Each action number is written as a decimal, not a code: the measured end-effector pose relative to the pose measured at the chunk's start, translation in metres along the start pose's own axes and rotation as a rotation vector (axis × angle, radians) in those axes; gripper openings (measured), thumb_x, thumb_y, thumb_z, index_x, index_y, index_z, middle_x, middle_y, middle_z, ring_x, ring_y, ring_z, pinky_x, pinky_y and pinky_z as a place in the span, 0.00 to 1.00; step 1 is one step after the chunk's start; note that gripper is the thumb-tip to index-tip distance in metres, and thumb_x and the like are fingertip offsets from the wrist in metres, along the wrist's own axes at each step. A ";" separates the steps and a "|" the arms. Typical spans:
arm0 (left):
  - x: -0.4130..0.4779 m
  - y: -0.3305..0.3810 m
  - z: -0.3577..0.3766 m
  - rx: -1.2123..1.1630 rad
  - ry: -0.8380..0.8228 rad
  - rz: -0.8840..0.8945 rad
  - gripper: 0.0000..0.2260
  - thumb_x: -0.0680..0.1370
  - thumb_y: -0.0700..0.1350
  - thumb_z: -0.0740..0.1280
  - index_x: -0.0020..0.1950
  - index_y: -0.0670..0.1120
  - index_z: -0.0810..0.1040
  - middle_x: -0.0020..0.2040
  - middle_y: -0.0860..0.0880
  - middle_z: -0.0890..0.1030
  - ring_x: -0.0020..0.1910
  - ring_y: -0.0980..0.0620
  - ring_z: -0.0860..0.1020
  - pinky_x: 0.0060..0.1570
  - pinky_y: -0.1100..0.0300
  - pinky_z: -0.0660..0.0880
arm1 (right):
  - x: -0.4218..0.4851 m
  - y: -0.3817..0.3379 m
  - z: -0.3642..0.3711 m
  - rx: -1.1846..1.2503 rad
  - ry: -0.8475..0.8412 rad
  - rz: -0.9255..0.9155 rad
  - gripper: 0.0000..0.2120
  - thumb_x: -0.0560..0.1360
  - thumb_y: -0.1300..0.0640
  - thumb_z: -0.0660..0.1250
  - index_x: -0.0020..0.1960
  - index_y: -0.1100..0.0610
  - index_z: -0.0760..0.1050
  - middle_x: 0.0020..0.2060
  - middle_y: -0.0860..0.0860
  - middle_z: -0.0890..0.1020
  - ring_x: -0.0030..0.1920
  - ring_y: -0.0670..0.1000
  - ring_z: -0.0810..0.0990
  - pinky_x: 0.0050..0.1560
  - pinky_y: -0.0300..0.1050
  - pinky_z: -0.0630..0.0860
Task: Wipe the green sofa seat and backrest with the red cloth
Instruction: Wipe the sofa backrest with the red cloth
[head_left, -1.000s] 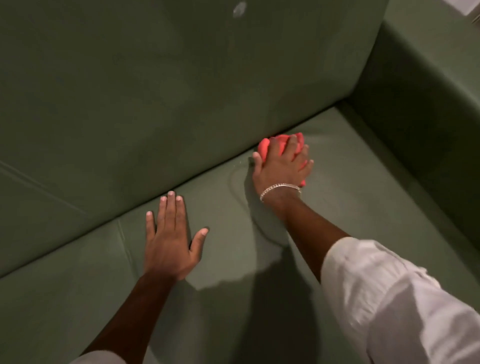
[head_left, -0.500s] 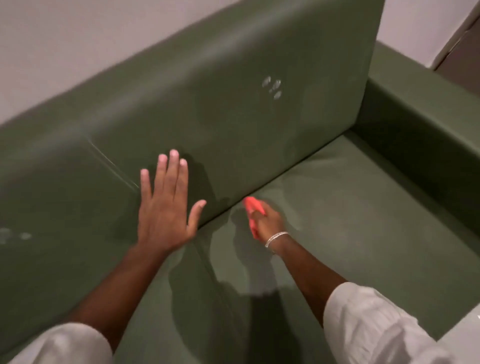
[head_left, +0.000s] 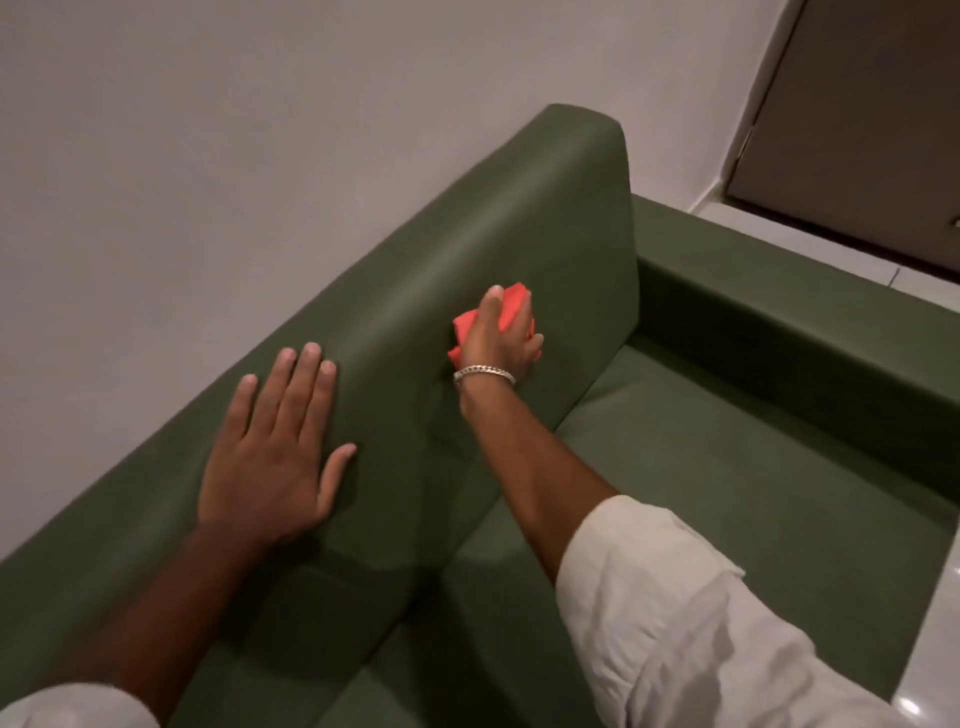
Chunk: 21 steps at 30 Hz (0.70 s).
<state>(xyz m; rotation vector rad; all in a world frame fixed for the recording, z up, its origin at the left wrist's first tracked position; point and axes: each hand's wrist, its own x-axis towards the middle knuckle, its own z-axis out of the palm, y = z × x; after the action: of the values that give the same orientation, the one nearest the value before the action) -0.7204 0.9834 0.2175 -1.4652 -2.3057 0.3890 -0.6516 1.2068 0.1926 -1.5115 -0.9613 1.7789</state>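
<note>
Two bare hands meet the green upholstered sofa backrest (head_left: 509, 249). Our left hand (head_left: 270, 457) lies spread flat as a brace; our right hand (head_left: 498, 338) clutches the bunched red cloth (head_left: 511, 309), pressed against the backrest's upper face. We judge backrest wiping under way; next, strokes toward uncovered areas, with the seat cushion (head_left: 727, 467) below.

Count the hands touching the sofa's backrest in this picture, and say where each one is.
2. The left hand lies flat and empty on the backrest, lower left. The right hand presses the red cloth against it, further right. None seems hidden.
</note>
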 end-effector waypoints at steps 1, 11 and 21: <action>0.000 -0.001 0.001 -0.002 -0.001 0.008 0.36 0.78 0.60 0.51 0.81 0.42 0.47 0.82 0.43 0.47 0.82 0.43 0.49 0.79 0.43 0.50 | 0.000 -0.004 0.010 -0.046 0.068 0.019 0.27 0.76 0.35 0.56 0.74 0.36 0.59 0.79 0.57 0.54 0.78 0.60 0.54 0.78 0.59 0.49; -0.001 -0.003 0.012 -0.029 0.002 0.017 0.35 0.78 0.59 0.53 0.80 0.42 0.51 0.82 0.43 0.50 0.81 0.43 0.51 0.78 0.42 0.52 | 0.004 0.018 0.005 -0.079 0.171 0.096 0.27 0.77 0.35 0.54 0.75 0.38 0.58 0.80 0.52 0.54 0.78 0.59 0.55 0.78 0.57 0.54; 0.002 -0.001 -0.016 -0.113 -0.137 -0.012 0.36 0.79 0.58 0.55 0.81 0.44 0.47 0.82 0.43 0.51 0.81 0.44 0.51 0.78 0.42 0.55 | 0.017 -0.007 0.001 -0.105 0.203 0.000 0.25 0.78 0.38 0.55 0.74 0.42 0.63 0.78 0.53 0.58 0.76 0.59 0.60 0.77 0.56 0.54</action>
<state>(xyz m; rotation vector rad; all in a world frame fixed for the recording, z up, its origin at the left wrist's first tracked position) -0.7151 0.9851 0.2324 -1.5200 -2.4800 0.3718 -0.6558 1.2248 0.1895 -1.7197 -0.9649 1.5600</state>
